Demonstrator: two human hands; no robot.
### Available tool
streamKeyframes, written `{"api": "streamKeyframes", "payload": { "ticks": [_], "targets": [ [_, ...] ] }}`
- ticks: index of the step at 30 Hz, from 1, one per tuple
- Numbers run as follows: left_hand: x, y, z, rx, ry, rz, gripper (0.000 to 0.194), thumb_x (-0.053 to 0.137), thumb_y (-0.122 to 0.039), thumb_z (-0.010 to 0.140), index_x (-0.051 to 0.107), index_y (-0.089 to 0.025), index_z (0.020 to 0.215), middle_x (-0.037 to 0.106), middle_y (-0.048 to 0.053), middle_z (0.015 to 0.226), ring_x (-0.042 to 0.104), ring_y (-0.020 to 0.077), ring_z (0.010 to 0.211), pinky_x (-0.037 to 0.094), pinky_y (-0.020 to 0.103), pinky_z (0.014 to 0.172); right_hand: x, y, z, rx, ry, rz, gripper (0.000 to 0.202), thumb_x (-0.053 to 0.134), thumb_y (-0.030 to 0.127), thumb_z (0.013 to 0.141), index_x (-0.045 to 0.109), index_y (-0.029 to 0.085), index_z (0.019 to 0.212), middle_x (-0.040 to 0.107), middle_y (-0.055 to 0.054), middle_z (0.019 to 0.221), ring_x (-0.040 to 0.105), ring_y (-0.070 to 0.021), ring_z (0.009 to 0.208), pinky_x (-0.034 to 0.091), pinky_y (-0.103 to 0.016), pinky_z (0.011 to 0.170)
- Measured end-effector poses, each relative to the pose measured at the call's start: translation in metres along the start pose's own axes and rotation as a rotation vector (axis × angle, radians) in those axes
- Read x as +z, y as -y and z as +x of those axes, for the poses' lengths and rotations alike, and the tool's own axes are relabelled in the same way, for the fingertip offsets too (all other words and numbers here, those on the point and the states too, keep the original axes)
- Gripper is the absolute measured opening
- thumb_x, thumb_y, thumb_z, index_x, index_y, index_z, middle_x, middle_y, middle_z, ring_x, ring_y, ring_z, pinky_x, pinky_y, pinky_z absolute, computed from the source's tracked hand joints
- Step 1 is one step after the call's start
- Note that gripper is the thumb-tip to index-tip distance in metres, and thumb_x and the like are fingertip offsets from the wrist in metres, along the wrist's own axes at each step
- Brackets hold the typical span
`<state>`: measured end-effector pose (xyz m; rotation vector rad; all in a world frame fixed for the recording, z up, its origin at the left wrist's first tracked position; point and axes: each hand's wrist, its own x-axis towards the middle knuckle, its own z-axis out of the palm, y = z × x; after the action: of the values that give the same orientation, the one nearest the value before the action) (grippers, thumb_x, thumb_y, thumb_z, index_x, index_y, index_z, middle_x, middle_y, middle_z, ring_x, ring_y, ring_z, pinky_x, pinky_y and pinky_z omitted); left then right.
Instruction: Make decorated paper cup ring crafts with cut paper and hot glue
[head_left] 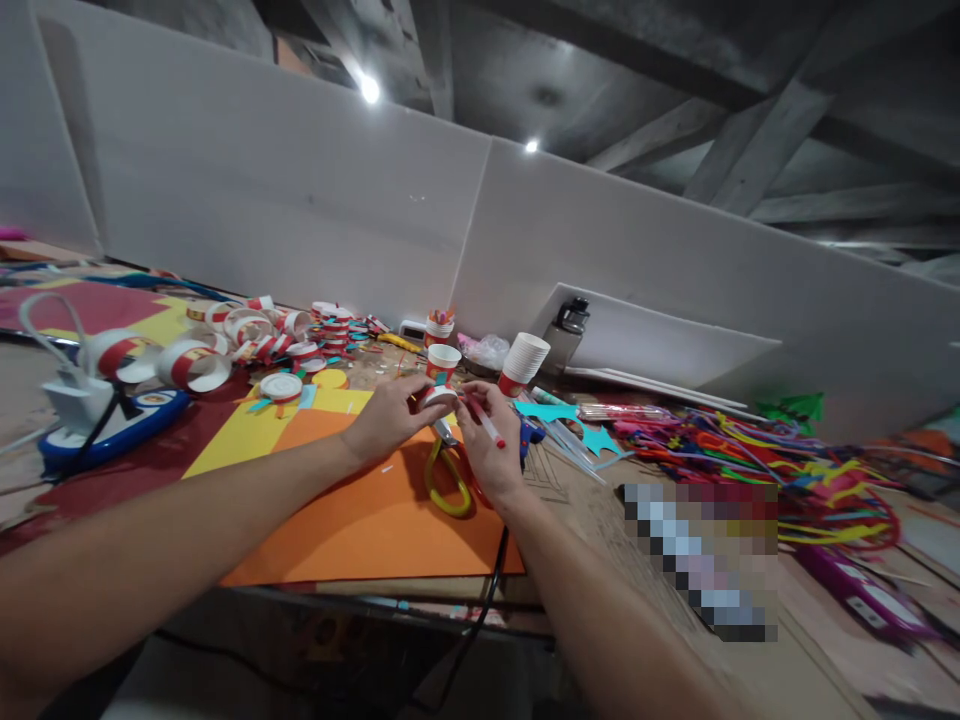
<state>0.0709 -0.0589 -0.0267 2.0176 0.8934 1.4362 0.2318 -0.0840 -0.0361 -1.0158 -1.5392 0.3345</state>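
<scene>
My left hand [386, 415] pinches a small white-and-red piece of paper cup [439, 396] between thumb and fingers. My right hand [491, 440] is closed around a slim white marker with a red end [489, 424], and its fingertips meet the right side of the cup piece. Just behind it stands a whole paper cup [443, 362], red with a white rim. Below my hands lie scissors with yellow handles [448, 490], on orange paper [360, 530]. A blue glue gun [532, 434] is partly hidden behind my right hand.
A stack of paper cups [525, 358] and a dark bottle [568, 330] stand behind. Cut cup rings [196, 366] pile at left beside a blue power strip [120, 430]. Colourful pipe cleaners [750, 450] and a purple power strip [862, 595] lie right. A black cable [491, 590] hangs over the front edge.
</scene>
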Motion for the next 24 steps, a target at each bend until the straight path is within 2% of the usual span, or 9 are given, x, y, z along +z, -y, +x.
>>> {"api": "streamKeyframes", "payload": {
  "ticks": [4, 7, 10, 13, 16, 19, 22, 24],
  "targets": [
    [0.000, 0.004, -0.001, -0.023, 0.078, 0.106, 0.016, 0.069, -0.029, 0.075, 0.063, -0.016, 0.084, 0.060, 0.000, 0.073, 0.047, 0.0128, 0.063, 0.035, 0.024, 0.061, -0.001, -0.002, -0.001, -0.007, 0.028, 0.001, 0.020, 0.058, 0.023, 0.081, 0.061, 0.020, 0.101, 0.068, -0.003, 0.094, 0.063, -0.0169, 0.085, 0.050, -0.030, 0.079],
    [-0.001, 0.007, 0.000, -0.055, 0.160, 0.079, 0.025, 0.068, -0.035, 0.076, 0.060, -0.015, 0.090, 0.059, 0.000, 0.077, 0.051, 0.0131, 0.066, 0.039, 0.025, 0.061, -0.002, -0.003, -0.001, -0.015, 0.032, 0.011, 0.022, 0.057, 0.022, 0.080, 0.060, 0.020, 0.102, 0.067, -0.003, 0.094, 0.063, -0.0167, 0.084, 0.049, -0.029, 0.078],
    [-0.003, 0.012, 0.003, -0.148, 0.275, -0.157, 0.035, 0.071, -0.040, 0.074, 0.057, -0.015, 0.094, 0.059, 0.001, 0.083, 0.055, 0.0136, 0.071, 0.043, 0.025, 0.064, -0.002, -0.004, 0.000, -0.009, 0.015, 0.011, 0.020, 0.057, 0.026, 0.080, 0.061, 0.020, 0.099, 0.067, -0.002, 0.091, 0.062, -0.0167, 0.082, 0.049, -0.029, 0.076],
    [-0.005, 0.020, 0.007, -0.250, 0.376, -0.419, 0.041, 0.072, -0.046, 0.075, 0.057, -0.014, 0.097, 0.061, 0.003, 0.085, 0.056, 0.0129, 0.073, 0.043, 0.024, 0.063, -0.001, -0.003, 0.002, 0.066, 0.013, 0.051, 0.019, 0.057, 0.028, 0.080, 0.061, 0.019, 0.097, 0.068, -0.003, 0.091, 0.063, -0.0169, 0.081, 0.050, -0.029, 0.073],
    [-0.006, 0.027, 0.009, -0.331, 0.403, -0.607, 0.048, 0.076, -0.050, 0.071, 0.059, -0.014, 0.099, 0.062, 0.003, 0.085, 0.056, 0.0112, 0.071, 0.042, 0.022, 0.060, 0.000, -0.002, 0.004, 0.144, 0.013, 0.056, 0.020, 0.061, 0.029, 0.078, 0.062, 0.018, 0.094, 0.069, -0.004, 0.090, 0.063, -0.0170, 0.079, 0.051, -0.028, 0.071],
    [-0.008, 0.030, 0.010, -0.443, 0.377, -0.747, 0.052, 0.079, -0.052, 0.066, 0.059, -0.015, 0.097, 0.061, 0.002, 0.083, 0.058, 0.0109, 0.070, 0.043, 0.021, 0.058, 0.000, -0.002, 0.007, 0.205, 0.014, 0.089, 0.021, 0.064, 0.031, 0.076, 0.062, 0.017, 0.092, 0.068, -0.004, 0.087, 0.063, -0.0167, 0.076, 0.050, -0.028, 0.068],
    [-0.013, 0.030, 0.013, -0.616, 0.343, -0.776, 0.050, 0.079, -0.055, 0.064, 0.058, -0.016, 0.087, 0.060, 0.001, 0.074, 0.060, 0.0129, 0.066, 0.046, 0.022, 0.056, -0.004, -0.002, 0.012, 0.258, -0.025, 0.123, 0.023, 0.064, 0.034, 0.075, 0.061, 0.017, 0.090, 0.067, -0.003, 0.083, 0.061, -0.0158, 0.071, 0.050, -0.028, 0.065],
    [-0.020, 0.029, 0.016, -0.721, 0.388, -0.727, 0.046, 0.080, -0.052, 0.065, 0.059, -0.015, 0.084, 0.061, 0.002, 0.070, 0.061, 0.0139, 0.062, 0.047, 0.024, 0.054, -0.007, -0.002, 0.015, 0.270, -0.063, 0.109, 0.023, 0.065, 0.033, 0.074, 0.061, 0.016, 0.088, 0.066, -0.003, 0.079, 0.060, -0.0154, 0.068, 0.049, -0.027, 0.061]
  ]
}}
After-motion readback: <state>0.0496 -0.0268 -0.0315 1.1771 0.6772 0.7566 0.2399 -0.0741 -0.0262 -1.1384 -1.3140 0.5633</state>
